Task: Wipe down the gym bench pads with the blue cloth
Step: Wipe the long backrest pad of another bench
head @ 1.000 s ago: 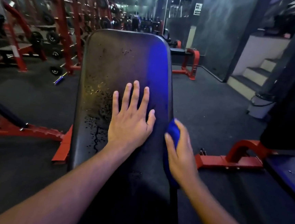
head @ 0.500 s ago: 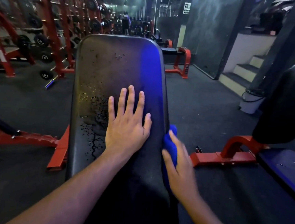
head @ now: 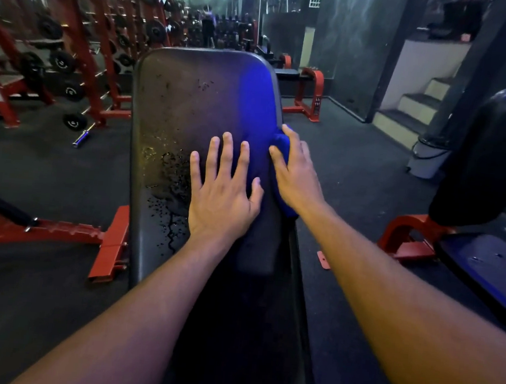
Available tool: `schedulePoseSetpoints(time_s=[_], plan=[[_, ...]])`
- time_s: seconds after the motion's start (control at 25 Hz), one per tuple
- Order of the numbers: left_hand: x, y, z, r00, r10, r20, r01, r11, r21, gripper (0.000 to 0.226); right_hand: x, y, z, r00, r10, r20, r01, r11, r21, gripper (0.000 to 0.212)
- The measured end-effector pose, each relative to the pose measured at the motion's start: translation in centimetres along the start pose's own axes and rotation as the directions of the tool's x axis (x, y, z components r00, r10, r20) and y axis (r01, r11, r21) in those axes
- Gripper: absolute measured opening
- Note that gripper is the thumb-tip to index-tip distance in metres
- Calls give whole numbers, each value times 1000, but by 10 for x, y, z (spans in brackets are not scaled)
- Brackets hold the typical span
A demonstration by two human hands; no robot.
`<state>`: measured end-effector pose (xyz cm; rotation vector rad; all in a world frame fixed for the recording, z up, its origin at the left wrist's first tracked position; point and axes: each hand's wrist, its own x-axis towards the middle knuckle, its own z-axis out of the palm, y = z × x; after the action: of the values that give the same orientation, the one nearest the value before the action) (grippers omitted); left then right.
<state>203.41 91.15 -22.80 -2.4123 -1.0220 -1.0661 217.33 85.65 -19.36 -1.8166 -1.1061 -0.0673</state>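
The right hand presses the blue cloth against the bench pad's right edge, fingers wrapped over it. The left hand lies spread flat mid-pad. The droplets lie left of both, across the pad's width.

Left hand flat, right hand curled.

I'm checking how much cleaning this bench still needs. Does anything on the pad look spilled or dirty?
Yes. The bench pad has dark droplets speckled across its left half, with thin runs trailing downward beside the left hand. The blue cloth, under the right hand, is at the right edge, away from them.
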Motion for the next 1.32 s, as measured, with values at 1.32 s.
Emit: schedulePoseSetpoints(time_s=[1.32], plan=[[-169,30,-37,974,108,200,-100,994,-50,63,-333,68,-18,955,285,83,-293,950,109,44]])
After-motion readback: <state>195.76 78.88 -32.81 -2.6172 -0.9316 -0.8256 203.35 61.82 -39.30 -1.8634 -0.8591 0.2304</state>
